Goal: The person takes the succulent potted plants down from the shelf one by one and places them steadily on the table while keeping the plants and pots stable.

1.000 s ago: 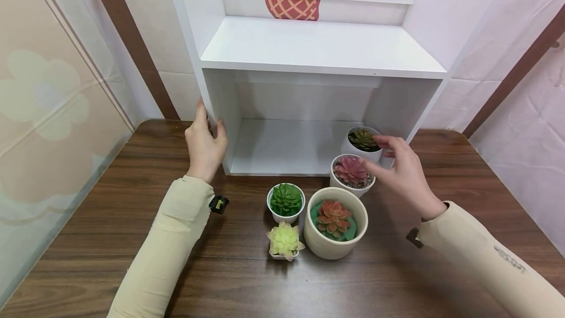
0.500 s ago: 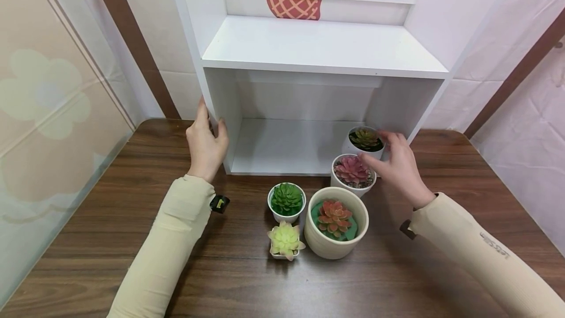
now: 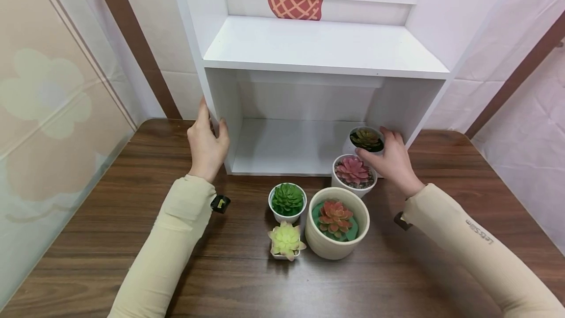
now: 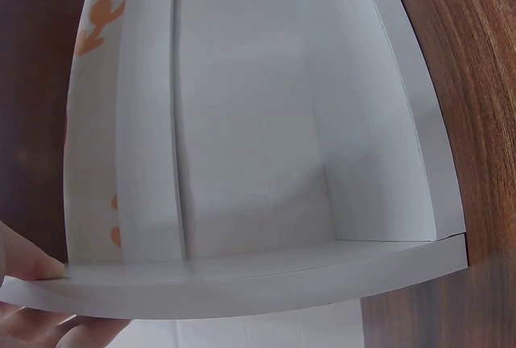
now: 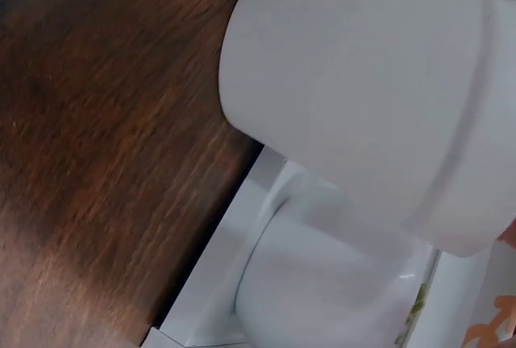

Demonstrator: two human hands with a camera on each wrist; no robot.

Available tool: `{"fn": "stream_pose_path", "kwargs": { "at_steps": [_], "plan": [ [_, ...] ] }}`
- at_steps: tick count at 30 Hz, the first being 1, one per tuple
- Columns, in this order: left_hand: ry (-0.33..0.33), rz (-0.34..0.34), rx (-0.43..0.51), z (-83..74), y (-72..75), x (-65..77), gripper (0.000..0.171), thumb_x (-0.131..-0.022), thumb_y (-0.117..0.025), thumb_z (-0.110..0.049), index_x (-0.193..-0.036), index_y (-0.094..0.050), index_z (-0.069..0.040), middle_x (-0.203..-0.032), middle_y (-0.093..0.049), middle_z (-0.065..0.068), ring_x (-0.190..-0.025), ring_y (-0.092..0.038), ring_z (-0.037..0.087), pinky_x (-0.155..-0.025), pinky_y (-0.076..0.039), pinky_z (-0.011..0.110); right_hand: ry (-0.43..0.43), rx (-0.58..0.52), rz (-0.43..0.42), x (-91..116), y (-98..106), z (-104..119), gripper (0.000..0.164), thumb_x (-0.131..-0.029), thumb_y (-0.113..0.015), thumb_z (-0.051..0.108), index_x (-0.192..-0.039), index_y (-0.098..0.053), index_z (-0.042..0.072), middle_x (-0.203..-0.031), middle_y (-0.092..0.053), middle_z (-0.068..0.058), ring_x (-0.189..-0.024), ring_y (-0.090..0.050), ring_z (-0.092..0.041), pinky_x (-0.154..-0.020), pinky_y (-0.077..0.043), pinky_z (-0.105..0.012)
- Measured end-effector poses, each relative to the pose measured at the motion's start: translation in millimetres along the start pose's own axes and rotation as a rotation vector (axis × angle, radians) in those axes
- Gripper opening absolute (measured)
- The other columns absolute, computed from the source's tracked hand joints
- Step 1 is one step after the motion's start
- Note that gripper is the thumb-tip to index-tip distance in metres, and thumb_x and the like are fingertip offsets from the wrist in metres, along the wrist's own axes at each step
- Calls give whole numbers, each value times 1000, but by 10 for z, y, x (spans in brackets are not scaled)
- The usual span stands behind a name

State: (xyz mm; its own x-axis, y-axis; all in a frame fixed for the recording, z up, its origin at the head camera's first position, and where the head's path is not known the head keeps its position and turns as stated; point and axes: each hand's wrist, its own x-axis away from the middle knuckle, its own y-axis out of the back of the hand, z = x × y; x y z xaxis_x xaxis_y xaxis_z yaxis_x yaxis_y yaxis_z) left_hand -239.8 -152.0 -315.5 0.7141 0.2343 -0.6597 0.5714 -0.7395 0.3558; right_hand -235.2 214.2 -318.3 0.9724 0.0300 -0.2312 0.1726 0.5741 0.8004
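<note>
In the head view a white bookshelf (image 3: 326,70) stands on the wooden table. My left hand (image 3: 207,148) grips its left side panel (image 4: 242,287), thumb inside and fingers outside. On the lower shelf, at the right end, sits a white pot with a dark green succulent (image 3: 366,139). My right hand (image 3: 395,161) holds this pot, thumb at the front and fingers at its right side. Just before it is a pink succulent (image 3: 353,170) in a white pot (image 5: 347,82). The right wrist view hides most of my right hand.
Before the shelf stand a green succulent (image 3: 287,199) in a white pot, a yellow-green succulent (image 3: 286,240) in a small pot, and a red succulent (image 3: 335,217) in a large cream pot (image 3: 328,249). The wooden table (image 3: 238,278) extends on both sides.
My right hand has moved left and inward, closing round the pot with the dark green succulent. My left hand stays on the side panel. The pots have not visibly moved.
</note>
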Motion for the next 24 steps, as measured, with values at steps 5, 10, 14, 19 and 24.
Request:
{"fn": "stream_pose_path", "kwargs": {
  "at_steps": [5, 10, 14, 19, 24],
  "plan": [
    [2, -2, -2, -5, 4, 2, 48, -91, -53, 0, -137, -44, 0, -119, -62, 26, -105, -63, 40, -85, -52, 52, -33, 4, 16, -44, -38, -35, 84, -85, -67, 33, -141, -29, -17, -138, -33, -40, -126, -37, -49, -105, -31, -57],
    [0, -4, 1, -7, 8, 3, 49, -91, -53, 0, -138, -44, 0, -120, -62, 26, -107, -62, 40, -86, -51, 53, -51, -2, 37, -81, -76, -61, 87, -85, -67, 35, -141, -26, -18, -137, -33, -41, -125, -38, -50, -106, -31, -57],
    [2, 1, 4, -12, 12, 4, 50, -91, -53, 0, -140, -43, -1, -122, -61, 26, -108, -62, 39, -86, -51, 52, -67, 9, 66, -104, -93, -74, 90, -85, -66, 37, -143, -22, -17, -138, -31, -41, -126, -37, -50, -106, -31, -57],
    [1, -5, 1, -9, 18, 1, 51, -90, -53, 1, -140, -43, -2, -121, -62, 26, -107, -62, 39, -85, -52, 52, -88, 14, 114, -172, -100, -53, 92, -86, -64, 40, -143, -21, -18, -136, -32, -40, -124, -37, -48, -105, -33, -56],
    [5, 0, 2, -9, 18, 8, 50, -91, -53, 1, -139, -43, -1, -122, -61, 26, -108, -62, 39, -85, -51, 53, -124, 3, 163, -246, -108, -38, 92, -86, -66, 41, -141, -22, -18, -134, -33, -39, -124, -37, -46, -105, -33, -55]
  ]
}}
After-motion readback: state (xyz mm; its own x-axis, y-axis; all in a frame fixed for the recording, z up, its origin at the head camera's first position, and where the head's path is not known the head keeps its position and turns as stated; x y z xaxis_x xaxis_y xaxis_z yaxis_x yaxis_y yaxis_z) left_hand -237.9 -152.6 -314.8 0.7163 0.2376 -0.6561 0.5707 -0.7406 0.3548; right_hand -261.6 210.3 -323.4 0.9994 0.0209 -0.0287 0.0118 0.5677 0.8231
